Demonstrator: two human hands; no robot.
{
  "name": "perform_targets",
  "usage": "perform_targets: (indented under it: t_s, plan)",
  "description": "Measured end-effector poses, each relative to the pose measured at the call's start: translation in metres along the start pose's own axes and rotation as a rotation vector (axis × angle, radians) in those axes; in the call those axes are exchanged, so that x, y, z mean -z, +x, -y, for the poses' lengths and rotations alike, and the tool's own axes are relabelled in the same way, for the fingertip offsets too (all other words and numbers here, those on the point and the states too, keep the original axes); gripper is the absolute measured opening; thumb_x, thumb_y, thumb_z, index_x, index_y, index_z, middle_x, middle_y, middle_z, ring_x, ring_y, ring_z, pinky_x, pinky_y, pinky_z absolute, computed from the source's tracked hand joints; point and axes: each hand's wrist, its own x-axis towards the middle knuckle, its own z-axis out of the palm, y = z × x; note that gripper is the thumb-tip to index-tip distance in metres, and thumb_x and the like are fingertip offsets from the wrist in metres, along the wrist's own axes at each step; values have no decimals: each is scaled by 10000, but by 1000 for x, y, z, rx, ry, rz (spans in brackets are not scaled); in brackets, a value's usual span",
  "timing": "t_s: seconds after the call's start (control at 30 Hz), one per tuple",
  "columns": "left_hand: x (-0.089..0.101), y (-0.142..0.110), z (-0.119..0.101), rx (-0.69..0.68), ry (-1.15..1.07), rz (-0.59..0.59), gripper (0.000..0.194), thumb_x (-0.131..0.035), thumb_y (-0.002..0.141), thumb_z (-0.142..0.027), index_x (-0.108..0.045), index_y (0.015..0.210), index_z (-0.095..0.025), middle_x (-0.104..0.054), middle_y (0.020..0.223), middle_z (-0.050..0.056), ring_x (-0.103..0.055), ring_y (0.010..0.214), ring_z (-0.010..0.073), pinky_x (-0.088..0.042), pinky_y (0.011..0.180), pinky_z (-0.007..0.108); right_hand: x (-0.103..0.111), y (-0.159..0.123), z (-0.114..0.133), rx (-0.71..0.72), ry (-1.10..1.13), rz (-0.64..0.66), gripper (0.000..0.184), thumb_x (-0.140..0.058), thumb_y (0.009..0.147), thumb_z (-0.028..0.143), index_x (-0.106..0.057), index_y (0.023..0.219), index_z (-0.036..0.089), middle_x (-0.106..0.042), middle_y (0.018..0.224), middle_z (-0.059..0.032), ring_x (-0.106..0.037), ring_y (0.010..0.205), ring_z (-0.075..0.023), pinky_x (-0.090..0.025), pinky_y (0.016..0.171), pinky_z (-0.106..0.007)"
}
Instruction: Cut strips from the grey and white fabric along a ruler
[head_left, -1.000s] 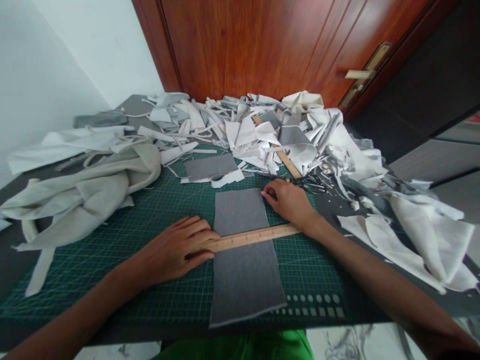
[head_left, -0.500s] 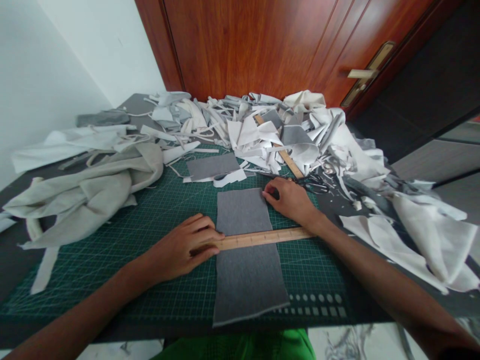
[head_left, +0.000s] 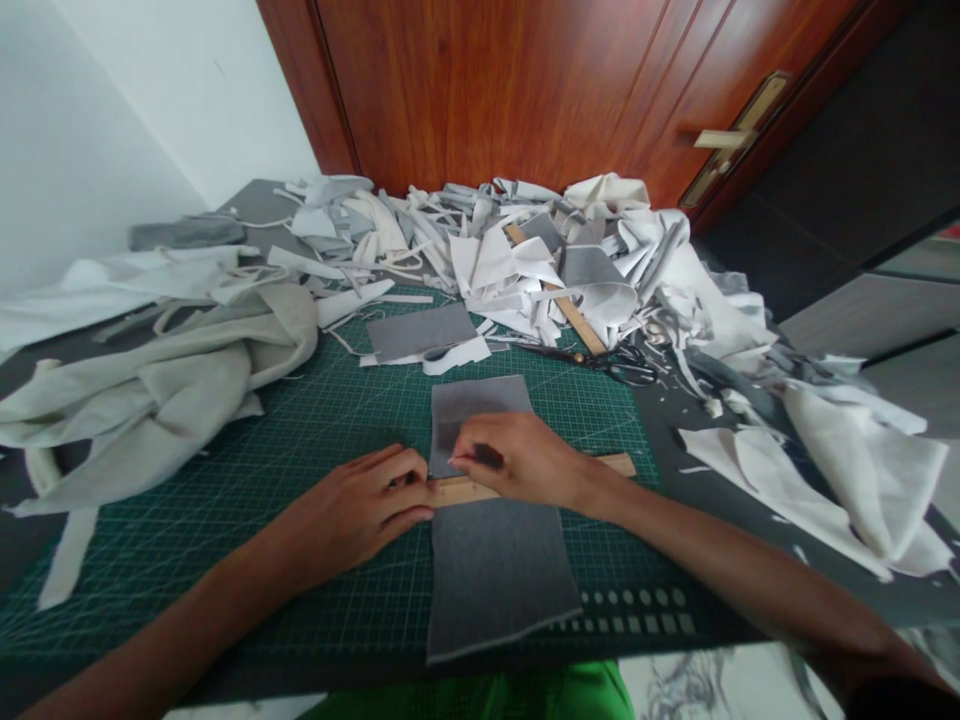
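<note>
A grey fabric piece (head_left: 499,580) lies lengthwise on the green cutting mat (head_left: 322,590). Across it runs a wooden ruler (head_left: 457,492), its far right end showing beyond my right wrist. My left hand (head_left: 375,500) is closed on the ruler's left end at the fabric's left edge, thumb on the near side and fingers on the far side. Above the ruler, near that same edge, my right hand (head_left: 517,455) has thumb and forefinger pinched together just over the fabric. Whatever is between those fingertips is too small to make out. My right hand and forearm hide part of the ruler.
Black scissors (head_left: 630,368) lie at the mat's far right edge, beside a second wooden ruler (head_left: 577,320). A smaller grey fabric piece (head_left: 421,332) rests beyond the work. Heaped white scraps (head_left: 495,265) fill the back; crumpled beige cloth (head_left: 172,390) lies left.
My right hand has moved left and nearer, from the fabric's far right corner to its left edge by the ruler. My left hand stays at the ruler's left end.
</note>
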Motion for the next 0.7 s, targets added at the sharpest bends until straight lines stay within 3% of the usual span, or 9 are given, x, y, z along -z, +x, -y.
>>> perform_targets:
  t_s: [0.37,0.5,0.7]
  plan:
    - [-2,-7,7,38,-100,5,156,-609,1094,-243,-764,1109,-248,-635,1006,19,-646,881,157,-509,763,262,-21,4,-3,51,73,21,89,-694,1014,242,-754,972,192,-734,911,-15,-642,768,-126,-421,711,-243]
    - [1,-4,4,3,-80,37,208,-572,1093,-163,-756,1060,-254,-626,990,11,-629,899,154,-475,746,249,-24,4,-3,37,70,1,77,-700,990,201,-773,967,197,-741,904,-14,-640,756,-120,-411,688,-236]
    - [1,-4,6,-6,-104,39,219,-570,1096,-182,-760,1071,-288,-607,975,7,-601,892,153,-448,731,244,-23,9,-2,16,62,30,64,-715,982,208,-769,948,202,-740,902,-6,-637,763,-124,-407,704,-247]
